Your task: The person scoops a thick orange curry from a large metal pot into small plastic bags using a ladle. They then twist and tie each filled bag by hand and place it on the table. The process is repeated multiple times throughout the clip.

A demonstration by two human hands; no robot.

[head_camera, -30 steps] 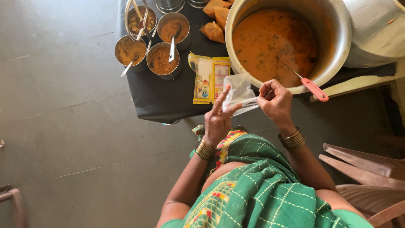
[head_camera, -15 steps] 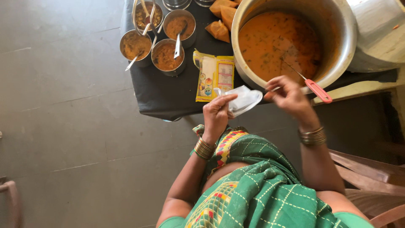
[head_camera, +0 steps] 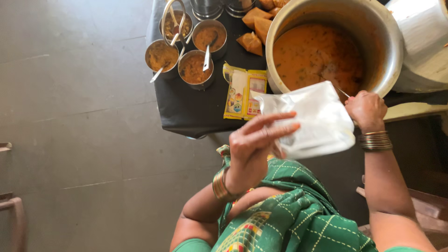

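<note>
— Where's the clear plastic bag (head_camera: 310, 119) sitting?

— Off the table entirely, held up in the air between the two hands, just in front of the big metal pot (head_camera: 382, 42) of orange curry. The left hand (head_camera: 254, 149) has it by the near edge: the thumb is hidden behind the plastic, the fingers (head_camera: 275, 126) lie long and slightly spread across its front, pinching the film so the bag hangs flat and open-side toward the pot.

— And the right hand (head_camera: 366, 109)?

— Beyond the bag's far corner, at the pot's rim, fingers curled together around a thin handle that runs down into the curry (the grip itself is mostly hidden, so I cannot tell how tight it is).

— What lies past the left fingers?

— A yellow printed packet (head_camera: 245, 91) flat on the black table (head_camera: 186, 107), then four small steel bowls (head_camera: 196, 70) of chutney with spoons, grouped within reach. Fried snacks (head_camera: 252, 42) sit beside the pot.
</note>
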